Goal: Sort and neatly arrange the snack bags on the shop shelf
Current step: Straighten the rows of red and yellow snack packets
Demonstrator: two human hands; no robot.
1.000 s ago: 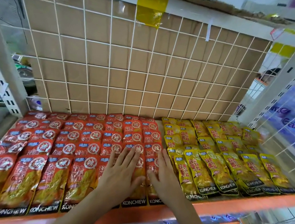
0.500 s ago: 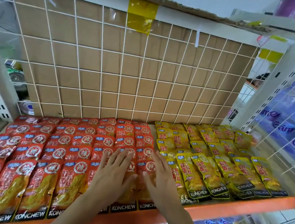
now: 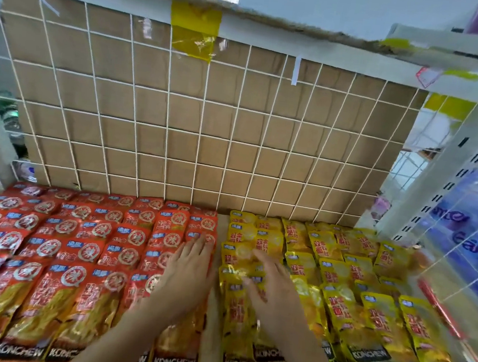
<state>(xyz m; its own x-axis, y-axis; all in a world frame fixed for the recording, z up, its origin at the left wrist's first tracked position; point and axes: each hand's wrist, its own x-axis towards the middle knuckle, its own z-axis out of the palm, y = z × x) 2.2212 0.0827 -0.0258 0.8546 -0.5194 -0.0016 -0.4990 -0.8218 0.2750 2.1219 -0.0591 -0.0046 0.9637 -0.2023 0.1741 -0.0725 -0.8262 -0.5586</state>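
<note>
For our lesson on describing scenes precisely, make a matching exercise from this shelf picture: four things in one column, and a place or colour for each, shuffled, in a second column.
Column A
1. left hand
2. right hand
3. yellow tape
4. wire grid

Column B
a. flat on the yellow snack bags
b. white, in front of brown cardboard
c. flat on the red snack bags
d. stuck at the top of the back panel

Pairs: 1-c, 2-a, 3-d, 4-b
</note>
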